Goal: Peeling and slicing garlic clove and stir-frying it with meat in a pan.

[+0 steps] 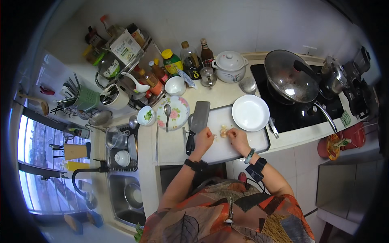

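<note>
My left hand (204, 139) is curled over the white cutting board (217, 148), its fingertips pinched at a small pale scrap (215, 136), perhaps garlic skin. Just to the right, a small pile of what look like garlic cloves (224, 131) lies on the board. My right hand (239, 140) has its bent fingertips at the right edge of this pile; whether they grip a piece is hidden. Beside my left hand lies a cleaver (201, 114) with a black handle, its blade pointing away from me. A white dish (250, 113) overlaps the board's far right part.
A flowered plate (179, 111) with a spoon (167, 114) and a bowl of chopped greens (146, 116) stand left. Behind are a lidded pot (230, 66) and bottles (190, 59). A covered wok (290, 77) sits on the black cooktop (296, 120). The sink (121, 194) is at left.
</note>
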`<state>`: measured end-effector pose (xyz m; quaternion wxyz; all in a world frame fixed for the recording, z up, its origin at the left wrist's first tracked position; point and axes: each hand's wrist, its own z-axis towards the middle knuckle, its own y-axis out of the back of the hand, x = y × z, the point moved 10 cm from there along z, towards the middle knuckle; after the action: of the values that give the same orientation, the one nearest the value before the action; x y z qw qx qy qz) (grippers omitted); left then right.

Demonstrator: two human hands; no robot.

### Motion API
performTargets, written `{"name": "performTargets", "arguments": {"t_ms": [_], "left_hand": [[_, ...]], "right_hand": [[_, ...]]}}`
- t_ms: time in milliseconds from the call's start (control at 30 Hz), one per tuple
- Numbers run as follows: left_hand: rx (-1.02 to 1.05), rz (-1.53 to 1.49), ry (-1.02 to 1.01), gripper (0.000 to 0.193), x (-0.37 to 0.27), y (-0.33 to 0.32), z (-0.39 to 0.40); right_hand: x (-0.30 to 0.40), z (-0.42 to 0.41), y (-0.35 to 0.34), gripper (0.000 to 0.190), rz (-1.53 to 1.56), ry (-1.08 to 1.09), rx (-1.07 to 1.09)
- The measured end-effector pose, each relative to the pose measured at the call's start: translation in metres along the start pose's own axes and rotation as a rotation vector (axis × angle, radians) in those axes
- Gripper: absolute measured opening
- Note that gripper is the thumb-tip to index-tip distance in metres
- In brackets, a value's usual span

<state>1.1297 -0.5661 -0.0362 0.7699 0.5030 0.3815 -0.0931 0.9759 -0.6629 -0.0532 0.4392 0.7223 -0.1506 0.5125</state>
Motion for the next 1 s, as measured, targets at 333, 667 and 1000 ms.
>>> {"name": "performTargets", "arguments": {"t_ms": [333, 667, 1000], "left_hand": [[0.238, -0.994, 0.682, 0.012, 0.037, -0.040, -0.015], [0.218, -0.689, 0.569, 0.022, 0.037, -0.054, -0.008], [0.221, -0.409, 0.408, 0.021, 0.035, -0.063, -0.006]], "right_hand": [[0.025, 0.003, -0.009, 0.018, -0.292, 0.230, -0.119], [0.017, 0.010, -0.009, 0.011, -0.236, 0.220, -0.157], [-0.016, 0.018, -0.027, 0.008, 0.507, -0.151, 0.063]]}}
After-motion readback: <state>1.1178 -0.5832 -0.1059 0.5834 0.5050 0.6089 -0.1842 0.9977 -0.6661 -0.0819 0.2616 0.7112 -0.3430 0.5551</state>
